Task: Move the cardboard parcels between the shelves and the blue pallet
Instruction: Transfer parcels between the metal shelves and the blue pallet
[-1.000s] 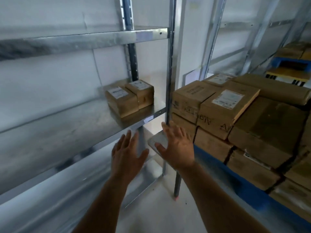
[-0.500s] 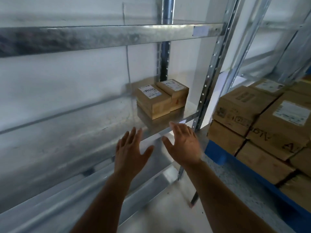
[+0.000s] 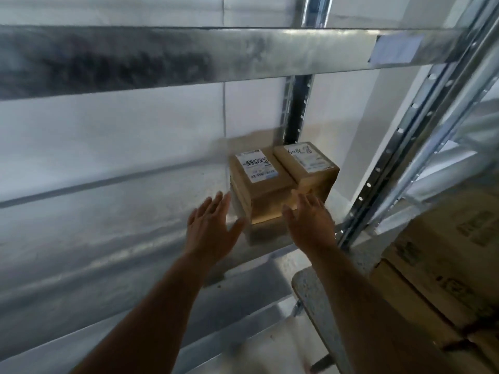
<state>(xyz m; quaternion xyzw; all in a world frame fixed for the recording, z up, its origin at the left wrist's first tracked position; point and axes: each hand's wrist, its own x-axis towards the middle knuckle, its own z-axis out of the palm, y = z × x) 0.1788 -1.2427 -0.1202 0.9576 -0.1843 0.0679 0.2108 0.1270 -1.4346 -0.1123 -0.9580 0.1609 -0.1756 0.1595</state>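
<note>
Two bare forearms reach forward, the left hand (image 3: 209,229) and right hand (image 3: 310,225) apart, fingers straight, holding nothing. Just beyond them, two small labelled parcels (image 3: 263,184) sit touching side by side on the metal shelf (image 3: 108,225). Larger boxes (image 3: 445,260) are stacked at right.

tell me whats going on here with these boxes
A person reaches both open hands toward two small labelled cardboard parcels sitting side by side on a metal shelf. The left hand and right hand flank the nearer parcel but have no grip on it yet. More cardboard boxes are stacked at the right.
</note>
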